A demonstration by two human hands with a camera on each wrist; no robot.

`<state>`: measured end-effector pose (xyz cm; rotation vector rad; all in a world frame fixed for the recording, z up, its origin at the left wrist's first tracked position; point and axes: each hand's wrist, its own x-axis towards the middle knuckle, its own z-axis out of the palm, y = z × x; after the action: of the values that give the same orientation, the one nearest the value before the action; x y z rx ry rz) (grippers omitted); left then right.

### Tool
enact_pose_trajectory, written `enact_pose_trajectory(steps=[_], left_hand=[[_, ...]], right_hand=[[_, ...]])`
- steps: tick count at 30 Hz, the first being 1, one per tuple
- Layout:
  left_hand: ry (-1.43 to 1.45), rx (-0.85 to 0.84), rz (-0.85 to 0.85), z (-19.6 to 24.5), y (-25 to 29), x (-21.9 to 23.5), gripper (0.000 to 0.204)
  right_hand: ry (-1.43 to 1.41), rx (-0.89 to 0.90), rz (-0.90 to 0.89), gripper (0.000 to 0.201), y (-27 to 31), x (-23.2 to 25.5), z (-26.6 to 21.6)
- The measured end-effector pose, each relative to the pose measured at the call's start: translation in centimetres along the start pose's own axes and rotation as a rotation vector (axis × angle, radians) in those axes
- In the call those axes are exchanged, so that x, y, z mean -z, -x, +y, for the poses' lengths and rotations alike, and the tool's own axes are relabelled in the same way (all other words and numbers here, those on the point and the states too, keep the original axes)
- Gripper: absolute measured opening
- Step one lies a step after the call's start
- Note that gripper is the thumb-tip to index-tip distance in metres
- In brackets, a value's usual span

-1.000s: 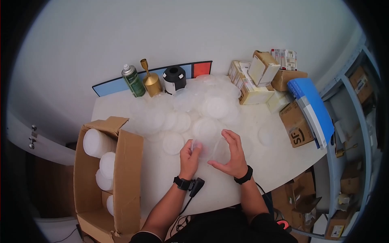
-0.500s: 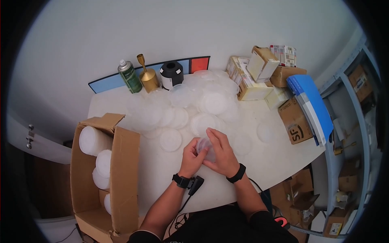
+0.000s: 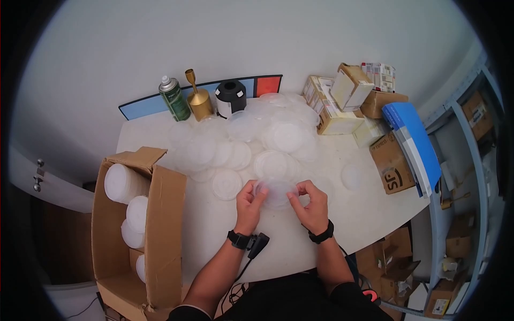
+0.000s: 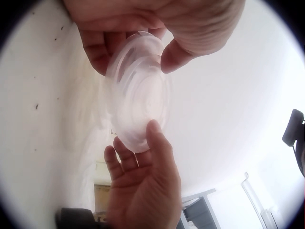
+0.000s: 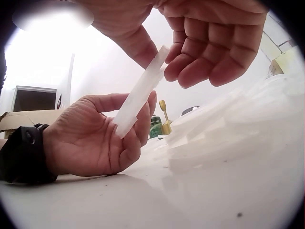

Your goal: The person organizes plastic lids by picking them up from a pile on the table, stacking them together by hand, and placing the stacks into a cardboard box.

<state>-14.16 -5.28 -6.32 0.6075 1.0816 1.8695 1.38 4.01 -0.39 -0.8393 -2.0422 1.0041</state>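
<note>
Between both hands, above the near part of the table, is a small stack of round translucent plastic lids [image 3: 277, 195]. My left hand [image 3: 248, 207] pinches its left edge, thumb on the near face and fingers behind. On the opposite edge, my right hand [image 3: 314, 207] pinches the lids with thumb and fingertips. In the right wrist view the stack [image 5: 138, 98] appears edge-on and tilted, several rims nested together. The left wrist view shows the round faces of the lids [image 4: 143, 93]. A wide heap of similar loose lids [image 3: 286, 137] covers the table beyond the hands.
An open cardboard box [image 3: 167, 224] at the left holds stacks of white lids [image 3: 126, 183]. Along the back stand a green spray can [image 3: 174, 99], a brass-coloured object [image 3: 199, 104] and a black-and-white cylinder [image 3: 231, 99]. Small boxes [image 3: 337, 115] and a blue binder [image 3: 409, 142] occupy the right.
My right hand was spread wide beside the lids, then closed in near the left hand. Now the hands are farther apart, and the lids lie flatter, gripped at both edges.
</note>
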Motion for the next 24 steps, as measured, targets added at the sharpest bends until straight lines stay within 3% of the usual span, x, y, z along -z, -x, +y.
enact_pose_trajectory(steps=[5,9,16,19,24], left_hand=[[0.022,-0.003,0.000,-0.2,-0.1,-0.1,0.017],[0.051,0.050,0.045,0.1,-0.1,-0.2,0.013],[0.077,0.022,0.121,-0.2,-0.2,-0.2,0.015],[0.055,0.023,0.149,0.0,-0.2,-0.3,0.017],[-0.037,0.034,0.107,0.2,-0.1,-0.6,0.027]], right_hand=[[-0.127,-0.026,0.122,0.016,0.1,0.8,2.0],[-0.395,-0.092,0.297,0.015,0.0,1.3,2.7],[-0.523,-0.194,0.292,0.015,0.4,1.8,1.3],[-0.536,-0.156,0.264,0.015,0.6,1.6,1.6],[-0.489,0.055,0.194,0.019,0.7,1.5,2.8]])
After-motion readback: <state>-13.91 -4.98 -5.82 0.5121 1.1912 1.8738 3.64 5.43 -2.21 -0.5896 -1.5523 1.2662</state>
